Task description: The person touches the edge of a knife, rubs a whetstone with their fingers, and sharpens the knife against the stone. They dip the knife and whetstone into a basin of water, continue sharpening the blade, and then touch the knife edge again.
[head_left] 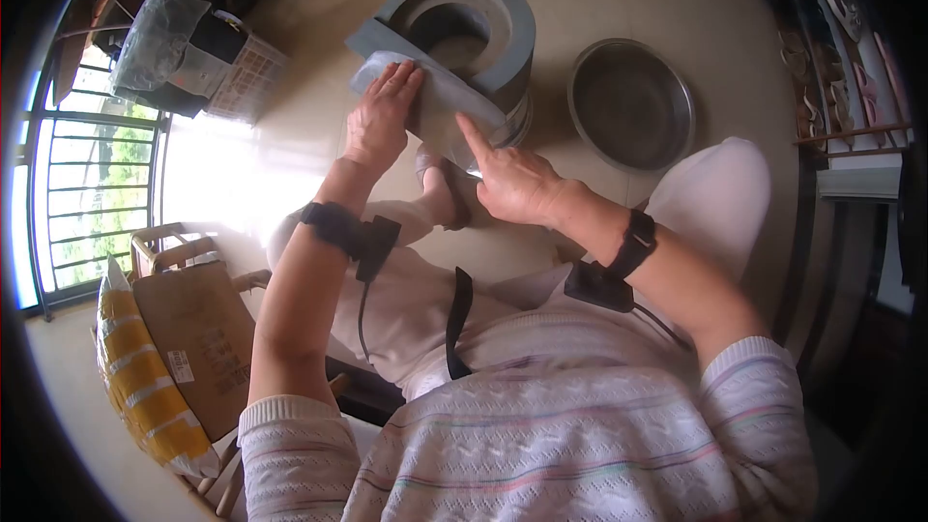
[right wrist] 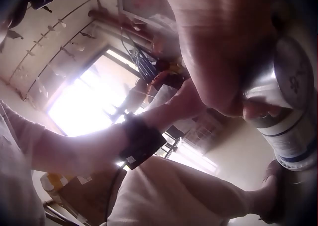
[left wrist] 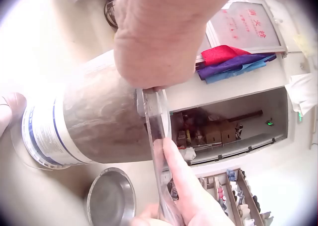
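Note:
A grey round block with a hollow centre stands on a white bucket with blue bands in front of me. A flat blue-grey edge runs along its near side. Against that side lies a broad metal blade, seemingly a cleaver; dark marks show on the shiny blade in the right wrist view. My left hand presses its straight fingers on the blade's left end. At the other end, my right hand grips the cleaver, index finger stretched along the blade. The handle is hidden.
A steel basin sits on the floor right of the bucket. Shoe racks line the right side. To the left are a plastic-covered box, a barred window and a chair bearing a cardboard box.

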### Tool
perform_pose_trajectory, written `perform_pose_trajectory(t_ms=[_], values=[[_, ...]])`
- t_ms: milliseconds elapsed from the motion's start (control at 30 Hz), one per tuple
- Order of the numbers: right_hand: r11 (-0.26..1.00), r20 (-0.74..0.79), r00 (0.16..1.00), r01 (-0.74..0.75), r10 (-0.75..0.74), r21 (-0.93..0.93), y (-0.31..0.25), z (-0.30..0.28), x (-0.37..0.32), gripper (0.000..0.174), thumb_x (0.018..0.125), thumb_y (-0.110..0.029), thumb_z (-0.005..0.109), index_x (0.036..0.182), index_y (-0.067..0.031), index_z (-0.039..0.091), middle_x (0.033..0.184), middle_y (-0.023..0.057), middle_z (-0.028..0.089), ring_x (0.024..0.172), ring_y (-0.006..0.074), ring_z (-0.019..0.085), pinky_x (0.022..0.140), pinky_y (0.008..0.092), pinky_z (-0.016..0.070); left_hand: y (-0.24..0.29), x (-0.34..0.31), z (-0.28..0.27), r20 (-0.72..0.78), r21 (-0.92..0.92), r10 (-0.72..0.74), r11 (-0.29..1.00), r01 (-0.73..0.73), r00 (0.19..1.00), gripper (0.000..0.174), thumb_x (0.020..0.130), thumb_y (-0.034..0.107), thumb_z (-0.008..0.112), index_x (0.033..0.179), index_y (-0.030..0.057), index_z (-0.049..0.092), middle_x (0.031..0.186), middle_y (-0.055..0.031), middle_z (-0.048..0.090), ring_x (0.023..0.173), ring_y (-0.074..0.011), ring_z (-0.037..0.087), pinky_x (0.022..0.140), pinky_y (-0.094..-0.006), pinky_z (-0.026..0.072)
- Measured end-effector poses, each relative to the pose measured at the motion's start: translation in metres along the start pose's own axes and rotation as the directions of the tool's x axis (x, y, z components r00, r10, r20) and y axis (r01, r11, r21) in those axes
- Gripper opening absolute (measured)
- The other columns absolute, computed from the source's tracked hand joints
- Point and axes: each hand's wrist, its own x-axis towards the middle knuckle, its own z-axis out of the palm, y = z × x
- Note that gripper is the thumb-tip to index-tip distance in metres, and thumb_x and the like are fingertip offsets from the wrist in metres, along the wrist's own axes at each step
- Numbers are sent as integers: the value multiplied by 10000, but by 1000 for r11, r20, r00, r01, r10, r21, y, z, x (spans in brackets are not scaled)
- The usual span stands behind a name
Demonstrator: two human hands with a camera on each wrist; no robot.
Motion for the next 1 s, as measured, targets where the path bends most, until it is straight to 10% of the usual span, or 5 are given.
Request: perform_pose_trajectory(t_ms=[1000], values=[[987, -9, 995, 102, -102, 126, -2, 17, -22, 873, 757, 4, 501, 1432, 8, -54, 630, 223, 577, 574, 380, 585, 581, 470, 480, 9, -11, -3, -84, 58, 3, 998, 2, 996, 528, 715, -45, 496, 1229, 73, 537, 1292, -149, 502, 1198, -337, 473, 991, -393, 402]])
